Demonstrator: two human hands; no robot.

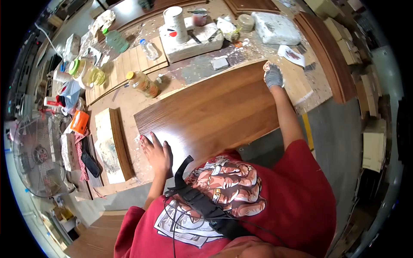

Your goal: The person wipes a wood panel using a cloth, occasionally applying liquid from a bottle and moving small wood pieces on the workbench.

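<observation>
A brown wood-grain panel (211, 107) lies flat and slightly slanted on the workbench, with a bright glare at its near left end. Resting on that left end is my left hand (155, 154), bare, fingers spread, with reddish stains on the fingertips. Across the panel, at its far right corner, my right hand (274, 78) wears a grey glove. Its fingers are closed around a pale, crumpled rag (266, 68) with brownish stains, pressed against the corner; part of the rag is hidden by the hand.
A yellow-capped bottle (144, 84) stands just beyond the panel. Behind are a white canister (175, 26) on a foam block (191, 45) and a grey sanding block (220, 63). Left are a wood-edged block (112, 144) and a fan (41, 152). Brown boards (325, 56) lie at right.
</observation>
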